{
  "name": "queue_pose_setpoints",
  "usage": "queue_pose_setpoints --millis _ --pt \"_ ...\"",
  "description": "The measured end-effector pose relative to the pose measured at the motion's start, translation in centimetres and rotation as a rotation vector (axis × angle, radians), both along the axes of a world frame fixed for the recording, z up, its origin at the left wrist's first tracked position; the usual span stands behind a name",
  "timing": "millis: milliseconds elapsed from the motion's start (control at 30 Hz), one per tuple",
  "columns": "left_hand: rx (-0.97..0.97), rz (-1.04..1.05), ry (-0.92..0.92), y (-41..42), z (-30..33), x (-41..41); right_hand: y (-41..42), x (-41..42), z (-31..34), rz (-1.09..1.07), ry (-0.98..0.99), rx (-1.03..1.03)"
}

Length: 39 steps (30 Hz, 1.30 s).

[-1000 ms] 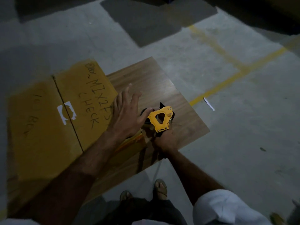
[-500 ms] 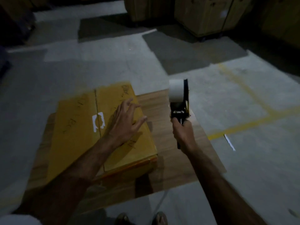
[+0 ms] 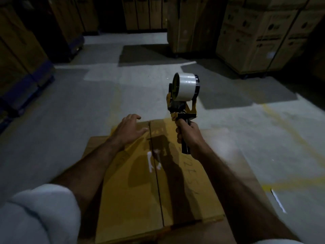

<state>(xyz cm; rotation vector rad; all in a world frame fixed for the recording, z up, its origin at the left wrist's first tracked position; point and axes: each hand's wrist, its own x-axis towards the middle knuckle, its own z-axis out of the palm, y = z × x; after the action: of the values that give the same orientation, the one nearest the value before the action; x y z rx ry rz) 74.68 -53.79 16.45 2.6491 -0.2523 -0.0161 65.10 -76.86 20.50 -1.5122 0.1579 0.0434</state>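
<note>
Head view: grips likely light, rigid tape dispenser [image 3: 182, 103] by handle with right hand [image 3: 189, 136]; rests spread left hand [image 3: 129, 131] on stiff cardboard box [image 3: 140, 182].

Both arms stretched forward; left hand [image 3: 131, 128] palm down, fingers spread; right hand [image 3: 189, 136] fisted round tape dispenser [image 3: 182, 110] handle, held upright.
</note>
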Motion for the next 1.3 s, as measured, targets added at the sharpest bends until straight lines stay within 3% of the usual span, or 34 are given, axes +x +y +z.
queue_pose_setpoints --millis 167,367,500,567,733,967,1133,1300 --pt "0.101 0.041 0.203 3.5 -2.1 3.8 4.4 4.2 -0.3 0.026 0.014 -0.031" --pt "0.160 0.070 0.113 4.5 -4.6 5.1 7.1 8.5 -1.0 0.023 0.013 -0.122" --pt "0.164 0.075 0.156 5.3 -4.8 5.7 8.1 10.7 -1.8 0.038 0.035 -0.117" --pt "0.092 0.058 0.203 5.7 -4.8 6.2 8.6 11.2 -2.6 0.050 0.057 -0.143" --pt "-0.322 -0.079 0.288 5.6 -5.2 7.8 9.5 10.9 -4.9 0.049 0.116 -0.244" --pt "-0.692 -0.047 0.488 3.5 -4.5 10.3 9.6 10.4 -5.1 0.075 0.157 -0.250" --pt "-0.720 -0.069 0.470 3.6 -4.5 10.4 9.4 9.5 -5.4 0.081 0.205 -0.227" --pt "-0.585 -0.180 0.494 4.2 -4.5 11.1 9.5 8.4 -5.8 0.061 0.224 -0.223"
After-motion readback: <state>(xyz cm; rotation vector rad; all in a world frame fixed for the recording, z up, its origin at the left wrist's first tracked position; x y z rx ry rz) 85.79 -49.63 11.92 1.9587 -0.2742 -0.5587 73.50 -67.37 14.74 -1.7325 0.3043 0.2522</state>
